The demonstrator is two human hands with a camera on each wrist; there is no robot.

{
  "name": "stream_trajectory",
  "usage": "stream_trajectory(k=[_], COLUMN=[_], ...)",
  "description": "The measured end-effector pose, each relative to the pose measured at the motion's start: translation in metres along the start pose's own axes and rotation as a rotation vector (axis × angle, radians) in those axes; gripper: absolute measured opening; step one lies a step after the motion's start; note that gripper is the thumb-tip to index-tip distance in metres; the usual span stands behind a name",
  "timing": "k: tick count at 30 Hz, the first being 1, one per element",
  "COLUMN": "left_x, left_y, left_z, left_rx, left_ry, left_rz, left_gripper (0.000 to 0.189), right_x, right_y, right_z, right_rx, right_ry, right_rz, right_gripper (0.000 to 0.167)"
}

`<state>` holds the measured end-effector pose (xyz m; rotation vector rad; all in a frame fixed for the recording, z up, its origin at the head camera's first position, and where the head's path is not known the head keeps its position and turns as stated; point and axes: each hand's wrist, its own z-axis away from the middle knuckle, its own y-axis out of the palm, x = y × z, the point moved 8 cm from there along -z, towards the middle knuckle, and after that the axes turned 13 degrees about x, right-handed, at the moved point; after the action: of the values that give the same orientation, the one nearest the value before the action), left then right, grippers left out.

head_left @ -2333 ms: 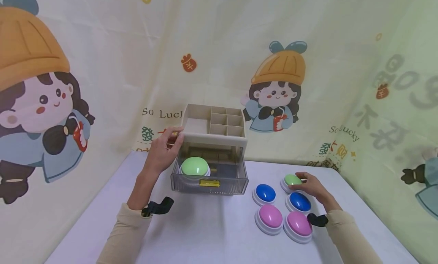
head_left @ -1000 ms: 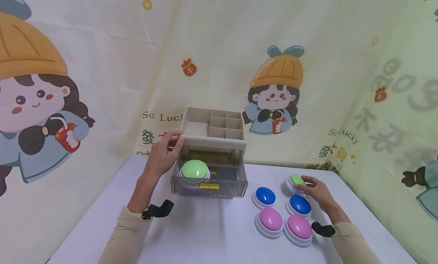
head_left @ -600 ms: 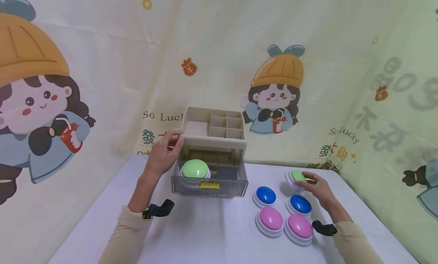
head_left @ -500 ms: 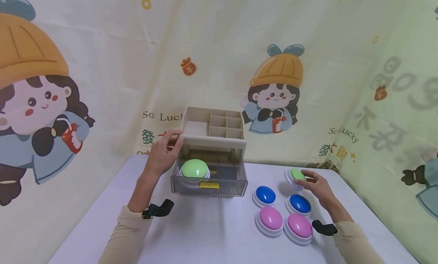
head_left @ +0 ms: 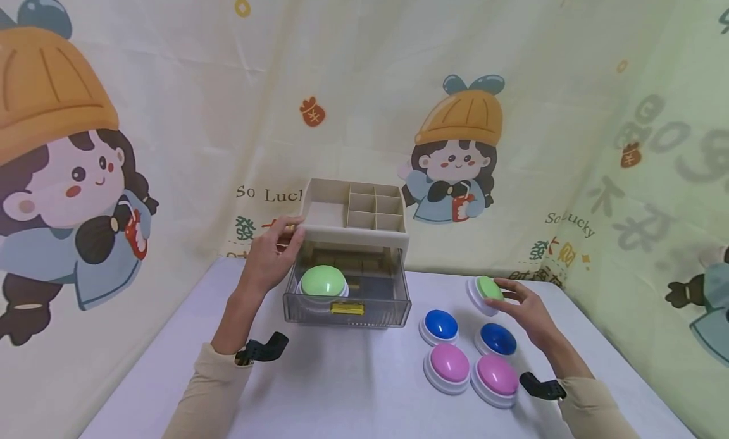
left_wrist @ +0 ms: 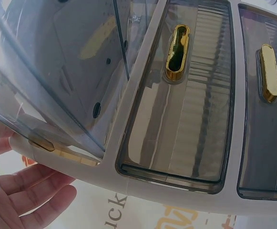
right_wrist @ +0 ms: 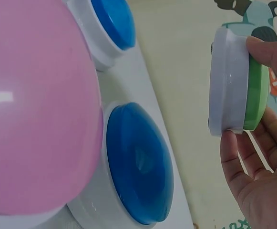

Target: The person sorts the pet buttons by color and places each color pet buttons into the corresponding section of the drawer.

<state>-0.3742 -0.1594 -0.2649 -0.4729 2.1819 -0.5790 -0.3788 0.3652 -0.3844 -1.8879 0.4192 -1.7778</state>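
Note:
My left hand (head_left: 267, 259) grips the upper left edge of a beige drawer organizer (head_left: 355, 236), thumb in front. In the left wrist view its fingers (left_wrist: 38, 191) lie along the organizer's side. The top smoky clear drawer (head_left: 378, 309) is pulled out, with a large green push button (head_left: 323, 281) inside at the left. My right hand (head_left: 526, 309) pinches a smaller green push button (head_left: 488, 288) by its rim, tilted on edge above the table. In the right wrist view the thumb is on one side of its white base (right_wrist: 229, 81) and fingers on the other.
Two blue push buttons (head_left: 441, 324) (head_left: 498, 339) and two pink ones (head_left: 450, 363) (head_left: 497, 374) stand on the white table (head_left: 342, 388), right of the organizer. Open compartments (head_left: 376, 205) top the organizer. Below the pulled drawer are shut drawers (left_wrist: 195, 109). A printed cloth (head_left: 359, 135) hangs behind.
My right hand has picked the smaller green push button up off the table and tilted it, then shifted slightly left with it. The left hand and the drawer have stayed put.

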Motion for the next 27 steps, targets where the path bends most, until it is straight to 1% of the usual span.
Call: stream_trajectory(k=[7, 17, 22, 27], left_x=[0.000, 0.001, 0.002, 0.001], left_y=[-0.001, -0.002, -0.002, -0.001], left_z=[0.001, 0.001, 0.001, 0.000], left_rx=[0.003, 0.000, -0.001, 0.002], left_ry=[-0.005, -0.002, -0.009, -0.006], left_rz=[-0.003, 0.002, -0.002, 0.007], left_gripper=[0.035, 0.036, 0.035, 0.035], right_x=[0.011, 0.020, 0.029, 0.042], right_y=[0.005, 0.008, 0.011, 0.012], right_z=[0.004, 0.006, 0.009, 0.013], right_rx=[0.004, -0.003, -0.006, -0.017], right_ry=[-0.020, -0.044, -0.055, -0.092], right_rz=[0.001, 0.012, 0.012, 0.033], right_gripper=[0.076, 0.075, 0.075, 0.070])
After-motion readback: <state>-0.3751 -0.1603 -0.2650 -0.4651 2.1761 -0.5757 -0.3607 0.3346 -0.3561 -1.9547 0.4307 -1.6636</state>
